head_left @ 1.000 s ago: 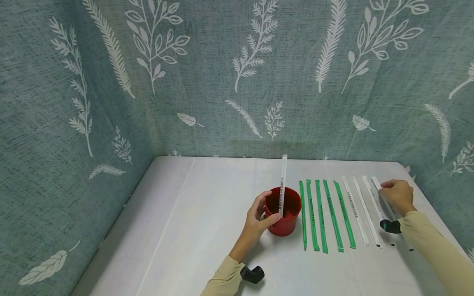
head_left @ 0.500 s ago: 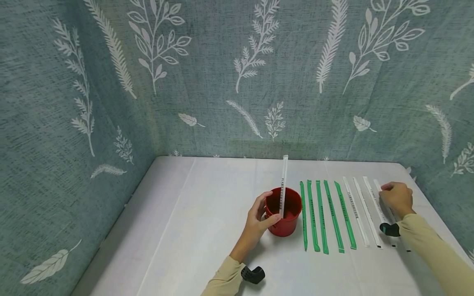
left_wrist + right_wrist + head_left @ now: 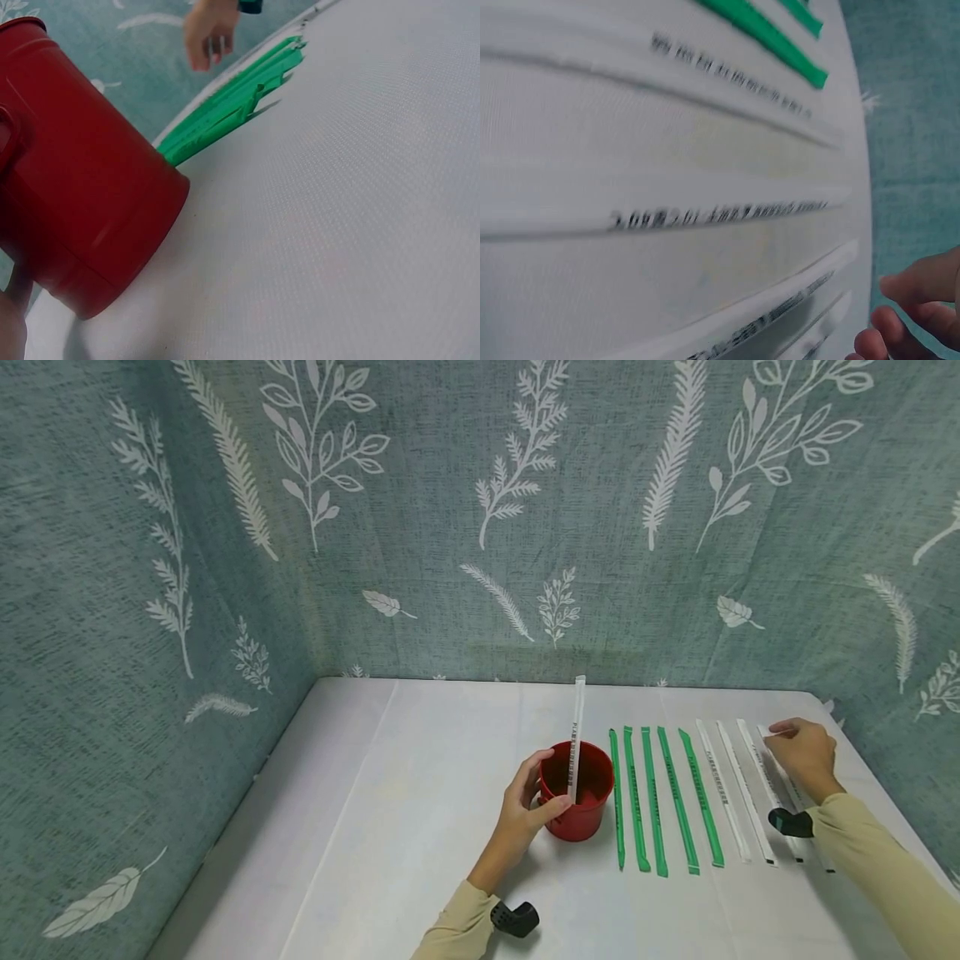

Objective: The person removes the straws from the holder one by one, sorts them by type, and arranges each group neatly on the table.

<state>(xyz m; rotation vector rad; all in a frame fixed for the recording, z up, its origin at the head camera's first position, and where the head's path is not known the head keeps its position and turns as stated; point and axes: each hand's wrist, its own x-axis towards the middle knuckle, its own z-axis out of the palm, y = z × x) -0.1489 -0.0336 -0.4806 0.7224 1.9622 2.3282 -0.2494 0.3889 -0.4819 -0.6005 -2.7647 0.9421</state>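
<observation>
A small red bucket (image 3: 576, 820) stands on the table with one white paper-wrapped straw (image 3: 576, 727) upright in it. My left hand (image 3: 525, 806) holds the bucket by its left side, thumb in front and fingers round the rim. To its right, green wrapped straws (image 3: 652, 802) and then white wrapped straws (image 3: 738, 793) lie in a row. My right hand (image 3: 808, 756) hovers by the upper end of the rightmost white straw (image 3: 783, 768), partly covering it. In the right wrist view, the fingers (image 3: 930, 289) are loosely bent, apart from the straw's end.
The white table (image 3: 420, 827) meets a leaf-patterned teal cloth (image 3: 420, 527) at the back and on the left. A black wrist camera (image 3: 514, 919) is on the left wrist, another wrist camera (image 3: 790, 822) on the right.
The rightmost white straw has shifted slightly, its lower end to the left. My right hand has come up a little from it. The left hand stays on the bucket.
</observation>
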